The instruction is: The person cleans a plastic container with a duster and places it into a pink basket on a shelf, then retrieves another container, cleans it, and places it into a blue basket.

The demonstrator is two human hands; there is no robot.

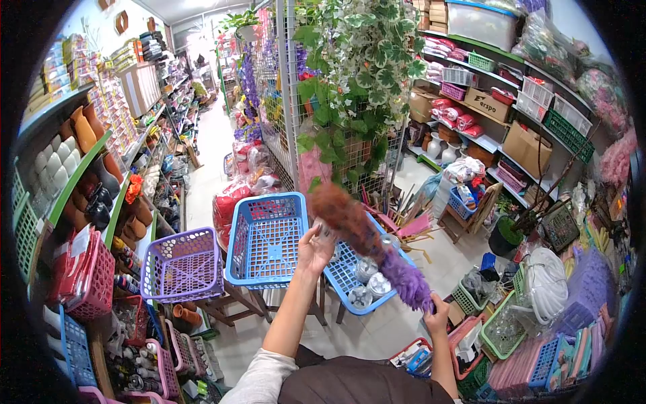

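Observation:
A long fluffy bundle, brown at its upper left part and purple at its lower right, is stretched slantwise in front of me and looks blurred. My left hand is raised beside its brown part, fingers curled round something silvery that I cannot make out clearly. The purple end is pinched in my right hand. Beneath the bundle is a blue basket with several clear, silvery round packets. A deeper blue basket stands just left of my left hand.
A purple basket stands at the left, near shelves of vases. Ahead, ivy hangs on a wire rack. Shelves with boxes line the right. Baskets and a coiled white hose are at the lower right.

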